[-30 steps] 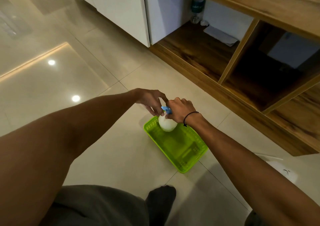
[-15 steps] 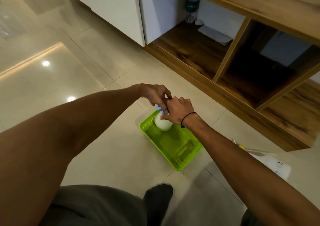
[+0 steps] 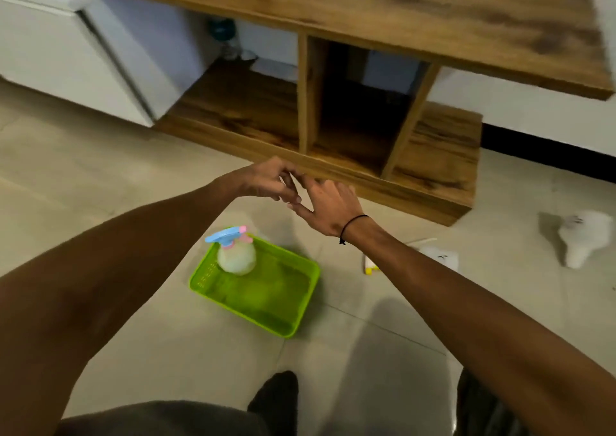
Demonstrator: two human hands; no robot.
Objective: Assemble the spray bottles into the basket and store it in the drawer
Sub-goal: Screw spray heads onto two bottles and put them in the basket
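A lime-green plastic basket [image 3: 301, 305] lies on the tiled floor. In its far left corner stands a white round spray bottle [image 3: 237, 258] with a blue and pink trigger head. Both hands hover above and beyond the basket, apart from the bottle. My left hand [image 3: 268, 180] has loosely curled fingers and holds nothing. My right hand [image 3: 328, 207] is spread flat, fingers apart, empty, with a black band on its wrist. A second white bottle [image 3: 585, 237] lies on its side on the floor at the far right.
A low wooden unit [image 3: 416, 188] with open compartments stands just beyond the hands. A white cabinet [image 3: 66, 55] is at the left. A small white and yellow piece [image 3: 371, 263] and a white flat object [image 3: 440, 257] lie on the floor right of the basket.
Both hands have let go of the spray bottle's head and lifted away from it. The bottle now stands alone in the basket. The view has swung right.
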